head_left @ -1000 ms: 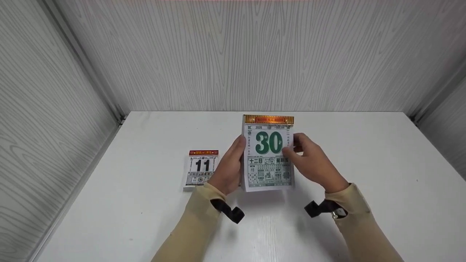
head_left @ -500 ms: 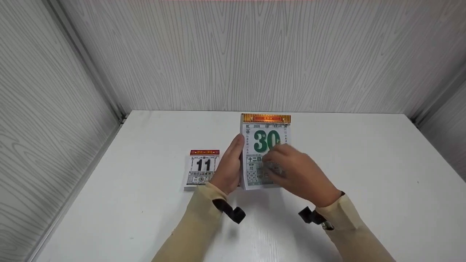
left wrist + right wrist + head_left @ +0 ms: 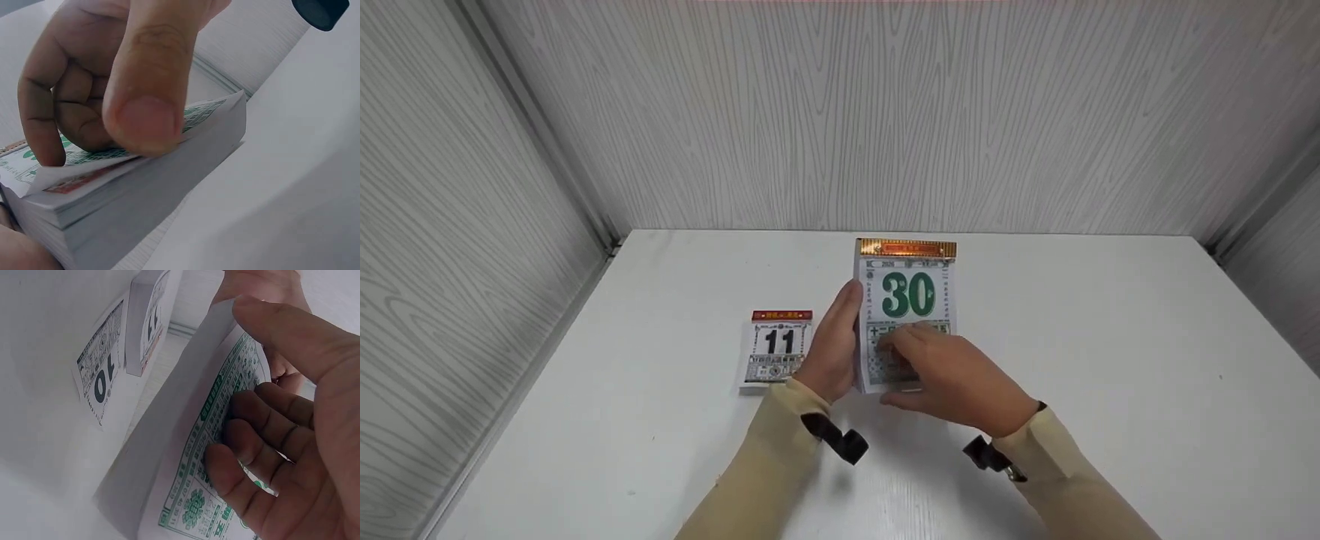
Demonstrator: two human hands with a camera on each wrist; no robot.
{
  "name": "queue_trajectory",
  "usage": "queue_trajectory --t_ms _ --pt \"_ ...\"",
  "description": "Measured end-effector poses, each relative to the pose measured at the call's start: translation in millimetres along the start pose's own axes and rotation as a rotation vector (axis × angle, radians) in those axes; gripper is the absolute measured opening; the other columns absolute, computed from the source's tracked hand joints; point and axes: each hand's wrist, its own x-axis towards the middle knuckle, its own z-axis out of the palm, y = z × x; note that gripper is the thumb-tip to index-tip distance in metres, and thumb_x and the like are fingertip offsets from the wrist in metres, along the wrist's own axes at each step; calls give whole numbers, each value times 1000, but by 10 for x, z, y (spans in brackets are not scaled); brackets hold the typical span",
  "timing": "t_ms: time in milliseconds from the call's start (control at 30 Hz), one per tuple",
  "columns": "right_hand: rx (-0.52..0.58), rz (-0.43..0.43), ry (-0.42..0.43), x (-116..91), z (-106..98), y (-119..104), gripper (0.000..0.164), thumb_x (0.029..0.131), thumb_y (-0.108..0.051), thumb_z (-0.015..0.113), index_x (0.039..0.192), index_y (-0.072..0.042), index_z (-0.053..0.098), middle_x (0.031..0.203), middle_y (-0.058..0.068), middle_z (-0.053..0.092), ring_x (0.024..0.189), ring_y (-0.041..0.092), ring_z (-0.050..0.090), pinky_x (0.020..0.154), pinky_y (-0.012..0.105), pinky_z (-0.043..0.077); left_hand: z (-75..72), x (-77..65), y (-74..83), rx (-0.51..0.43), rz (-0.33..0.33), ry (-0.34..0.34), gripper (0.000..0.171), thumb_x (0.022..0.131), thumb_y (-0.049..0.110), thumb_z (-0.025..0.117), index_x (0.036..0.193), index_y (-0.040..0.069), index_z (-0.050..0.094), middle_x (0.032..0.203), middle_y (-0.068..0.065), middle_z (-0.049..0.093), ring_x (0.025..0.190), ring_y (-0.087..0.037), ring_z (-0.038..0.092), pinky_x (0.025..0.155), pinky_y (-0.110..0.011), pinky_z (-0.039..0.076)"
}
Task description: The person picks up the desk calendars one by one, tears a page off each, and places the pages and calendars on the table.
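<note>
A thick tear-off calendar (image 3: 907, 295), with a gold-and-red header and a green 30, is held tilted by my left hand (image 3: 832, 345), which grips its left edge. Over the lower part of its top page is my right hand (image 3: 960, 375), fingertips bent against the print, thumb apart from them at the bottom edge. In the left wrist view that thumb (image 3: 149, 121) is in front of the page stack (image 3: 135, 202). The top sheet's corner lifts slightly there, baring a strip of red print beneath. The right wrist view shows the fingers (image 3: 225, 469) on the green print.
On the white table (image 3: 660, 450), left of my left hand, lies a smaller calendar (image 3: 778, 345) with a red header and black 11. A loose sheet marked 10 (image 3: 101, 363) lies beside it in the right wrist view. Wood-grain panels (image 3: 840, 112) stand behind and at both sides.
My right hand has moved from the calendar's right edge across its front and down to the lower edge, its thumb now apart from the fingers. The left hand keeps its grip.
</note>
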Motion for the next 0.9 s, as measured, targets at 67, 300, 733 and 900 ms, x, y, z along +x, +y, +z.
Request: queue_trajectory --t_ms 67,300,733,900 --pt "-4 8 0 -1 12 -10 59 81 -30 91 125 -13 57 104 -3 64 89 10 60 78 27 57 9 0 -5 -1 -2 4 53 112 51 25 160 30 32 146 -5 55 135 -23 54 115 -44 40" --pt "-25 23 3 12 42 -36 55 85 -29 88 125 -12 54 100 -2 63 86 10 58 76 27 56 11 -3 -17 7 -8 18 56 112 52 25 162 28 30 144 -6 57 133 -24 56 113 -43 42" --pt "-21 -84 1 17 52 -18 18 88 -19 84 98 -14 69 89 -7 61 81 8 53 74 25 54 35 8 -16 -16 -15 44 55 112 51 25 160 27 34 137 -10 63 118 -25 64 101 -39 50" --pt "-13 -151 33 16 58 -14 11 87 -11 82 91 -14 72 84 -6 61 77 8 52 71 25 54 39 13 -19 -8 -8 51 54 112 51 25 159 26 36 135 -11 63 116 -25 64 100 -38 50"
